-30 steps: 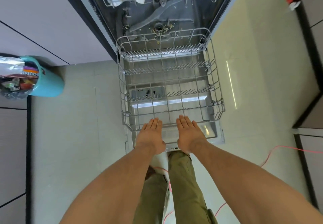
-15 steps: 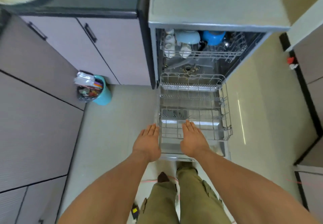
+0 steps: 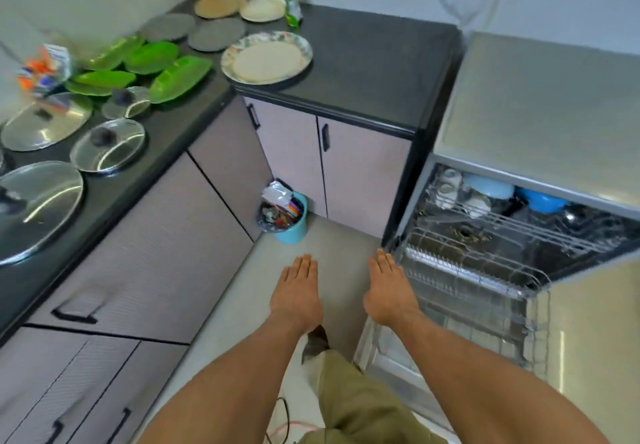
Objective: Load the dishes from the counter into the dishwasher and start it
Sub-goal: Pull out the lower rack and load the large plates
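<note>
Black desk (image 3: 363,63) runs in an L along the left and back of a kitchen, seen from above. Many dishes lie on it: a cluster of leaf-shaped green plates (image 3: 149,59), two grey plates (image 3: 216,33) behind them, two tan plates (image 3: 220,4) at the far corner, and one large patterned plate (image 3: 266,57) near the desk's front edge. Nearer the viewer sit metal lids (image 3: 45,125) and a glass lid (image 3: 108,144) with a dark knob.

At the right stands the dishwasher (image 3: 536,104), its door down. The lower rack (image 3: 478,281) is pulled out over the door and looks bare. The upper rack (image 3: 519,225), inside the machine, holds white cups (image 3: 448,187) and two blue bowls (image 3: 488,189).

Both bare arms reach forward. The left hand (image 3: 298,294) hovers over the floor (image 3: 242,305), and the right hand (image 3: 388,291) hovers just beside the near corner of the lower rack. The fingers of both hands are straight and close together, palms down, holding nothing. A teal bin (image 3: 294,222) full of rubbish stands on the floor in the corner between the cupboards.

The job looks to be at an early stage. Some small items are in the upper rack, but the plates and lids are all on the desk, the lower rack awaits them, and the door must be shut before the machine can be started.
</note>
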A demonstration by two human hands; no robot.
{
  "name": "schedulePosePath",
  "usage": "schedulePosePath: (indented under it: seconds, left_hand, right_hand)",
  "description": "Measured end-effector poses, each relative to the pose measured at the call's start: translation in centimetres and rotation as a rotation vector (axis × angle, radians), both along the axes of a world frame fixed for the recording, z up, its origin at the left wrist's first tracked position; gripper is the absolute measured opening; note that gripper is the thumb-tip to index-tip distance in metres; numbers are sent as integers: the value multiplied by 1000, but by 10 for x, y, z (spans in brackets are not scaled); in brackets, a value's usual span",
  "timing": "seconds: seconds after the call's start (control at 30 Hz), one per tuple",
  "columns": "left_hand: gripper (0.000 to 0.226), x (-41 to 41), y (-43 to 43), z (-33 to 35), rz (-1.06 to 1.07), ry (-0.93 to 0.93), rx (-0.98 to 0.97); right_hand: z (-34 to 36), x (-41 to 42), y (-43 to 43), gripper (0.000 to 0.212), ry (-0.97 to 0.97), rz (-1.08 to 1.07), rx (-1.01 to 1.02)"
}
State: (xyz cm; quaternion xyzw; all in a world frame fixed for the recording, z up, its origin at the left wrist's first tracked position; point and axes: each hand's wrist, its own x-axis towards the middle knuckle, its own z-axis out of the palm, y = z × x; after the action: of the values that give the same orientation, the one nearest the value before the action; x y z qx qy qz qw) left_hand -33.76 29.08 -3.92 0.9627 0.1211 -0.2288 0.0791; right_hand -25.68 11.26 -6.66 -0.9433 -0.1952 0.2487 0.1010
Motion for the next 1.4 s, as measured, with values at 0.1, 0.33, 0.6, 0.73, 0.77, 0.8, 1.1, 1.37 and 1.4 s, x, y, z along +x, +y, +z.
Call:
schedulePosePath:
  seconds: [0.1, 0.33, 0.6, 0.73, 0.77, 0.8, 1.1, 1.37, 1.4]
  left_hand:
    - [82, 41, 31, -3, 49, -52, 11]
    - [81, 185, 121, 2, 121, -77, 7]
    - [78, 330, 222, 42, 242, -173, 7]
    - [77, 377, 268, 49, 266, -161, 5]
    - [77, 386, 279, 48, 259, -151, 11]
    - [77, 396, 290, 46, 249, -145, 20]
    - [78, 455, 365, 34, 202, -200, 109]
    - [83, 468, 400, 25, 100, -260, 47]
    - [84, 468, 400, 25, 94, -263, 36]
  right_hand:
    - [4, 50, 37, 79, -97, 51, 43]
    - [13, 195, 135, 71, -256, 110, 207]
    - [61, 362, 256, 60, -386, 196, 329]
    - [79, 418, 316, 52, -110, -233, 573]
    - [79, 430, 328, 52, -44, -331, 607]
    - [79, 440, 340, 52, 7, -422, 631]
    - [74, 500, 413, 40, 39, -1014, 473]
    - [71, 513, 436, 15, 180, -1287, 658]
    - [73, 512, 437, 12, 225, -1329, 722]
